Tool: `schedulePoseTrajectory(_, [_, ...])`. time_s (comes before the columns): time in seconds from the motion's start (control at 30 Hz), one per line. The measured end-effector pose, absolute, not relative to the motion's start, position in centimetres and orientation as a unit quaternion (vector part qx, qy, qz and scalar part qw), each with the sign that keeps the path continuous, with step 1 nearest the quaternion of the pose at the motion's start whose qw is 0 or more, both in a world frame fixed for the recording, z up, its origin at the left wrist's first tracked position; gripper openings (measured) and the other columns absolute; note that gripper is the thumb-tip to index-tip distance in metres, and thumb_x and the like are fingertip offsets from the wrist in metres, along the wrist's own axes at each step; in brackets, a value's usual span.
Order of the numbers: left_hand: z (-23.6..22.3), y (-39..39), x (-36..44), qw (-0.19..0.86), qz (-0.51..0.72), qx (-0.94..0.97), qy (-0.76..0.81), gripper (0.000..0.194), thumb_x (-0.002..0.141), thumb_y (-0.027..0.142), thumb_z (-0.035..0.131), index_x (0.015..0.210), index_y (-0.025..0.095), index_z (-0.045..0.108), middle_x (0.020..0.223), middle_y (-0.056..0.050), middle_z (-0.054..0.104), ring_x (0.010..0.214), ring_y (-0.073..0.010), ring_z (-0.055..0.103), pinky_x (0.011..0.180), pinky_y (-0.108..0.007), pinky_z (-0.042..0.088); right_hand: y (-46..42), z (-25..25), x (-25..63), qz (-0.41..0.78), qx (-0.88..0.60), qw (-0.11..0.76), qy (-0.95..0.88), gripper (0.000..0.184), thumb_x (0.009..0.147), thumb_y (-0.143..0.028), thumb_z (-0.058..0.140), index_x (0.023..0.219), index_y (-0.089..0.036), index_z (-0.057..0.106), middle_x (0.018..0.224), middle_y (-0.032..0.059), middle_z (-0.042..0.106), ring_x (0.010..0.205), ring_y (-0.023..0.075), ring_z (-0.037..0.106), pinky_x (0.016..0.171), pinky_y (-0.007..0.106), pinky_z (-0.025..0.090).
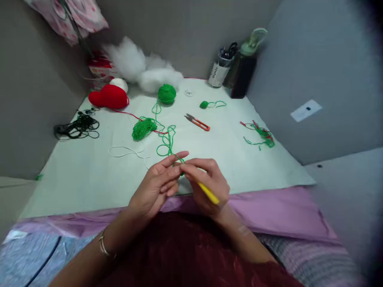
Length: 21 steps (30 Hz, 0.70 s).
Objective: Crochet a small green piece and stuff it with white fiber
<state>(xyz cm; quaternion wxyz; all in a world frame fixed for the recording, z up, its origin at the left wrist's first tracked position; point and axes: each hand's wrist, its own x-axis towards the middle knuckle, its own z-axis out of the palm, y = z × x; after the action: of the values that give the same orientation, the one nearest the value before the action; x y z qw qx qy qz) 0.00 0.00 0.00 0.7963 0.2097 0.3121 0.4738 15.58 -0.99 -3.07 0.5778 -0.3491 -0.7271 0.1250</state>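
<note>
Green between the fingertips: pinching the small yarn piece [182,173] in the left hand [152,183], seemingly to steady it; clasping the yellow handle [208,193] in the curled right hand [211,173], probably for fine control. Over the left fingers with the green strand [170,150], perhaps for tension, with slack on the tabletop [227,159] against tugging.

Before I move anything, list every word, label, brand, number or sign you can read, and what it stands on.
No text is clear enough to quote.
Pen cup: dark characters on its white label, too blurred to read.
Red-and-white package: any print is too blurred to read.
White wall plate: a small dark mark, no legible lettering.
Yellow handle: no lettering visible.
</note>
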Motion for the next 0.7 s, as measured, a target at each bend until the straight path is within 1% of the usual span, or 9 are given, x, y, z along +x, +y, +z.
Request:
schedulePoseTrajectory(0.07, [0.1, 0.1, -0.1, 0.784, 0.489, 0.205, 0.322, 0.032, 0.08, 0.017, 0.09, 0.112, 0.015, 0.085, 0.063, 0.01, 0.042, 0.045, 0.0013, 0.018, 0.038, -0.006, 0.032, -0.8, -2.1, 15.9, 0.226, -0.358, 0.628, -0.652, 0.024, 0.101, -0.012, 0.063, 0.114, -0.026, 0.079, 0.098, 0.0038, 0.077, 0.087, 0.0159, 0.071, 0.077, 0.031, 0.059])
schedulePoseTrajectory(0.17, [0.1, 0.1, 0.0, 0.751, 0.515, 0.237, 0.339, 0.03, 0.079, 0.017, 0.09, 0.108, 0.018, 0.085, 0.072, 0.006, 0.056, 0.043, 0.0028, 0.025, 0.038, -0.007, 0.035, -0.5, -1.3, 15.8, 0.347, -0.344, 0.658, -0.572, 0.02, 0.104, -0.019, 0.062, 0.105, -0.027, 0.08, 0.091, 0.0015, 0.074, 0.075, 0.0138, 0.067, 0.068, 0.03, 0.057])
schedulePoseTrajectory(0.23, [0.0, 0.0, 0.3, 0.723, 0.529, 0.279, 0.347, 0.028, 0.079, 0.019, 0.09, 0.107, 0.021, 0.085, 0.083, 0.002, 0.067, 0.043, 0.0023, 0.034, 0.038, -0.009, 0.038, -0.3, -1.3, 15.6, 0.392, -0.328, 0.652, -0.559, 0.017, 0.102, -0.022, 0.065, 0.103, -0.027, 0.081, 0.094, 0.0023, 0.075, 0.076, 0.0142, 0.067, 0.069, 0.031, 0.058])
schedulePoseTrajectory(0.3, [-0.2, -0.2, 0.5, 0.711, 0.527, 0.309, 0.347, 0.027, 0.081, 0.02, 0.09, 0.107, 0.023, 0.085, 0.087, 0.0, 0.073, 0.045, 0.0003, 0.043, 0.039, -0.011, 0.041, -0.2, -1.6, 15.4, 0.403, -0.33, 0.645, -0.559, 0.015, 0.101, -0.023, 0.068, 0.103, -0.027, 0.082, 0.096, 0.0027, 0.077, 0.079, 0.0143, 0.068, 0.071, 0.031, 0.058])
schedulePoseTrajectory(0.43, [-0.5, -0.3, 0.4, 0.706, 0.516, 0.33, 0.356, 0.026, 0.082, 0.021, 0.088, 0.108, 0.023, 0.084, 0.087, -0.001, 0.075, 0.044, -0.0004, 0.047, 0.039, -0.012, 0.04, -0.1, -2.3, 15.7, 0.454, -0.328, 0.644, -0.521, 0.016, 0.102, -0.024, 0.066, 0.105, -0.028, 0.082, 0.095, 0.0009, 0.078, 0.075, 0.0117, 0.069, 0.071, 0.028, 0.058])
schedulePoseTrajectory(0.57, [-0.4, -0.3, 0.2, 0.693, 0.516, 0.34, 0.373, 0.025, 0.082, 0.023, 0.089, 0.106, 0.023, 0.085, 0.088, 0.0, 0.071, 0.043, 0.0009, 0.047, 0.04, -0.012, 0.039, 0.0, -2.4, 16.2, 0.507, -0.309, 0.637, -0.492, 0.016, 0.104, -0.028, 0.064, 0.104, -0.026, 0.08, 0.095, 0.0019, 0.079, 0.076, 0.0121, 0.07, 0.072, 0.027, 0.059])
schedulePoseTrajectory(0.7, [-0.2, -0.4, 0.0, 0.687, 0.515, 0.342, 0.381, 0.023, 0.08, 0.024, 0.089, 0.103, 0.023, 0.086, 0.089, 0.0, 0.067, 0.044, 0.0006, 0.048, 0.039, -0.013, 0.038, 0.1, -2.1, 16.4, 0.525, -0.287, 0.636, -0.487, 0.018, 0.106, -0.03, 0.061, 0.102, -0.024, 0.077, 0.095, 0.0029, 0.08, 0.074, 0.0124, 0.07, 0.071, 0.028, 0.061])
